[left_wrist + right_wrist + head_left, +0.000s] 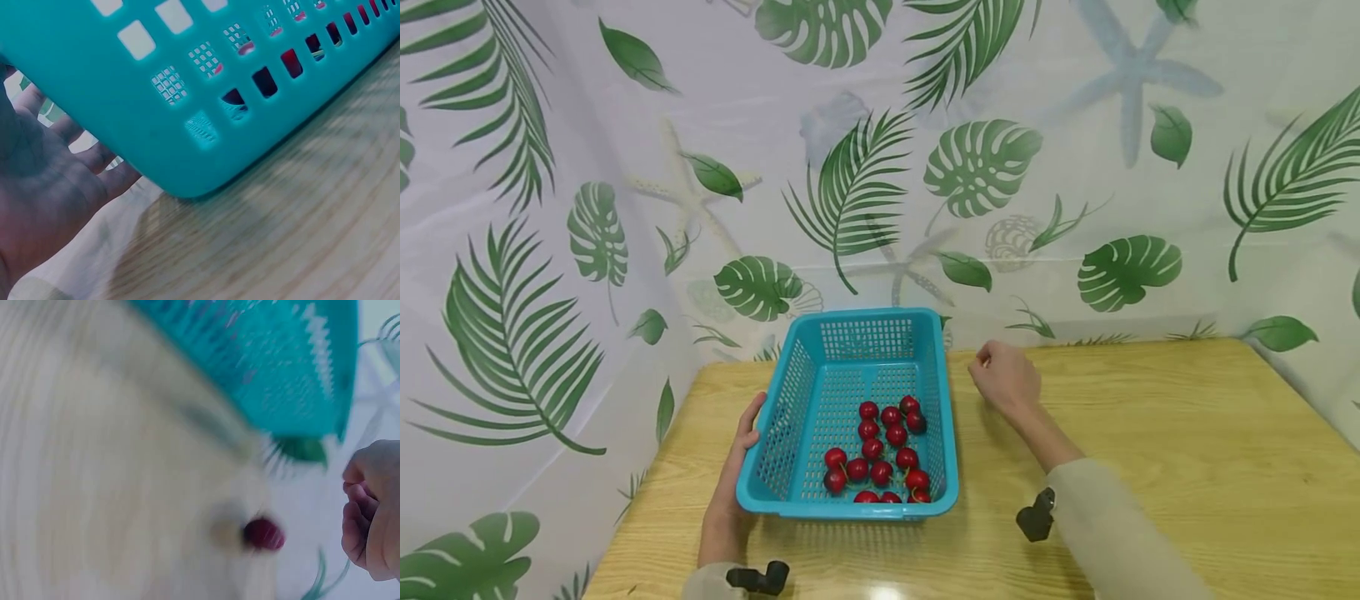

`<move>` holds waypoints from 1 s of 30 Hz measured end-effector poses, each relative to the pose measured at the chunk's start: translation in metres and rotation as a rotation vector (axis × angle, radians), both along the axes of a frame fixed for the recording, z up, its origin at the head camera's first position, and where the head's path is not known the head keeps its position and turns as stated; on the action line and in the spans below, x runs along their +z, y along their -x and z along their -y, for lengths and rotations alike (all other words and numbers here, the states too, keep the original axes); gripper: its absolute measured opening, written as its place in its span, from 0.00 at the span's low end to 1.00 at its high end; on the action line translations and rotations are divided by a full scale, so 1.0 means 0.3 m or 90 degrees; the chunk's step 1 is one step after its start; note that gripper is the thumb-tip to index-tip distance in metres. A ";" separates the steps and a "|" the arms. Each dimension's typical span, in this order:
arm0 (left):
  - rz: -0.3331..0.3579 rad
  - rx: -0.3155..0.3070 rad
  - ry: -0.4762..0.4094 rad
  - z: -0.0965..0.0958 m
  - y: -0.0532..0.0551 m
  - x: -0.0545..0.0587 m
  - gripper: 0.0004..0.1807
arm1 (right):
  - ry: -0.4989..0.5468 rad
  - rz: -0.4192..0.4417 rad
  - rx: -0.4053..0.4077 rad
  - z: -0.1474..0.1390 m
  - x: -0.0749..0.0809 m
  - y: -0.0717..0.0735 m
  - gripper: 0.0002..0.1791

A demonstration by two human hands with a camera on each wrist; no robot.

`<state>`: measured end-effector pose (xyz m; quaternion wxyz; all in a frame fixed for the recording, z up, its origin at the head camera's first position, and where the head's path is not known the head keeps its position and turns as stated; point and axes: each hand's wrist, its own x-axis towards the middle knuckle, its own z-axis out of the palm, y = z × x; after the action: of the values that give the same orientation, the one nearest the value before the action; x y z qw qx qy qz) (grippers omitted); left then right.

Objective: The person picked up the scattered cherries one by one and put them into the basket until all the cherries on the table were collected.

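Note:
My left hand [737, 458] rests along the left outer side of a blue perforated plastic basket [947, 417]. Its fingers [115, 178] look fairly straight against the basket wall in the left wrist view. Several dark red cherries [872, 450] lie in the near right part of the basket. To the right of the basket, my right hand [1011, 379] is held above the far part of the table with fingers curled. A single cherry [264, 534] appears below it in the right wrist view, with a visible gap between. No stem between them can be made out.
A wood-grain table [1150, 467] carries the basket and extends to the right. Behind it and to the left hangs a white covering [865, 233] printed with green leaves and starfish. A black wrist camera mount [1036, 515] sits at the right sleeve.

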<state>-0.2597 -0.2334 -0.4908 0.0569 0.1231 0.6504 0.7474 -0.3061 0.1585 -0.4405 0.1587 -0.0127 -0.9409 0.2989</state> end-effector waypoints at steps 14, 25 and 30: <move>-0.005 -0.009 -0.021 0.008 0.000 0.003 0.34 | -0.369 0.032 0.113 -0.028 -0.142 0.006 0.08; -0.011 -0.007 -0.016 0.007 0.005 -0.015 0.32 | -0.389 0.032 0.119 -0.045 -0.176 0.002 0.02; -0.047 -0.020 -0.024 0.014 0.018 -0.018 0.32 | -0.333 0.051 0.101 -0.058 -0.158 0.009 0.05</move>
<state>-0.2651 -0.2376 -0.4963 0.0420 0.1616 0.6357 0.7536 -0.3087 0.1758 -0.4880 0.0954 0.0909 -0.9897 0.0565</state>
